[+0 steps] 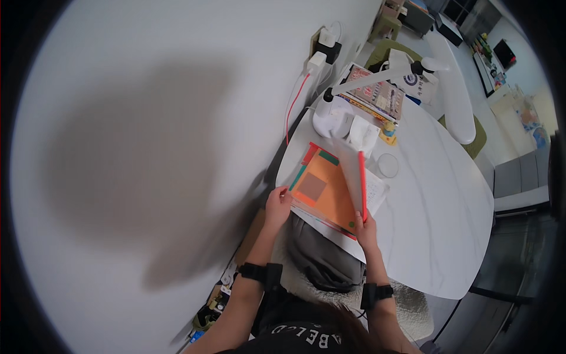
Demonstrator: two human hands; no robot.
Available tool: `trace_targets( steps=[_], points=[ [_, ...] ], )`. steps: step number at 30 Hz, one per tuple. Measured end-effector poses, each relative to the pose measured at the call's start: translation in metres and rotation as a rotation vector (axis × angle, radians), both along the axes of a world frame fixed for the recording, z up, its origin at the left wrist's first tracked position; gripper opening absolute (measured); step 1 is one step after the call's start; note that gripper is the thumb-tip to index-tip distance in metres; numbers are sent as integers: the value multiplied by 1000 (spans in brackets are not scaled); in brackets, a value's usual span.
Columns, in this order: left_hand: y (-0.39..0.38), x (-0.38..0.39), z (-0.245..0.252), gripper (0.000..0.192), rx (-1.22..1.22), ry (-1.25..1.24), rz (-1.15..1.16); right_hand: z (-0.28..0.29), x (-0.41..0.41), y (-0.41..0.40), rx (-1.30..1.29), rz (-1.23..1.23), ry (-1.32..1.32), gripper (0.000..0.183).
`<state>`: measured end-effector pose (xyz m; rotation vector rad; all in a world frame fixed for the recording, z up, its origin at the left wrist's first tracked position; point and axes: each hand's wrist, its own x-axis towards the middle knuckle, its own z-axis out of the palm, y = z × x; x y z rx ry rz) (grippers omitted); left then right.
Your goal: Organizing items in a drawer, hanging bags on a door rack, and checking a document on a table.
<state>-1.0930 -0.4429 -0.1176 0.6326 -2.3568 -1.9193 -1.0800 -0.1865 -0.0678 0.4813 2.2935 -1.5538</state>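
Observation:
An orange booklet point(338, 194) with green and red parts lies at the near edge of the white marble-patterned table point(433, 212). At its left corner my left hand point(278, 204) has its fingers curled against the edge. My right hand point(366, 230) grips the lower end of a red edge strip point(362, 181). That strip borders a translucent sheet point(350, 170), which stands tilted up over the booklet's right side. Red-edged sheets show beneath the booklet. A paper with writing point(376, 192) lies partly hidden behind the raised sheet.
A white desk lamp point(329, 119) reaches its arm over the table. Near it are crumpled white paper point(364, 135), a clear glass point(388, 165), a small yellow item point(388, 132) and a stack of books point(376, 95). Wall plugs point(325, 51) trail cables at the left. A grey bag point(325, 252) sits below the table edge.

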Motion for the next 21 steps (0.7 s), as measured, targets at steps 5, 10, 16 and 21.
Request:
trace_targets(
  steps=[5, 10, 16, 21],
  points=[
    [16, 0, -28, 26, -195, 127, -198, -26, 10, -8, 410, 434, 475, 45],
    [23, 0, -26, 20, -308, 59, -51, -24, 18, -32, 716, 541, 457, 59],
    [40, -11, 24, 15, 92, 309, -14, -33, 8, -17, 595, 403, 496, 43],
    [38, -3, 33, 18, -70, 313, 20, -16, 8, -14, 424, 135, 381, 21]
  ],
)
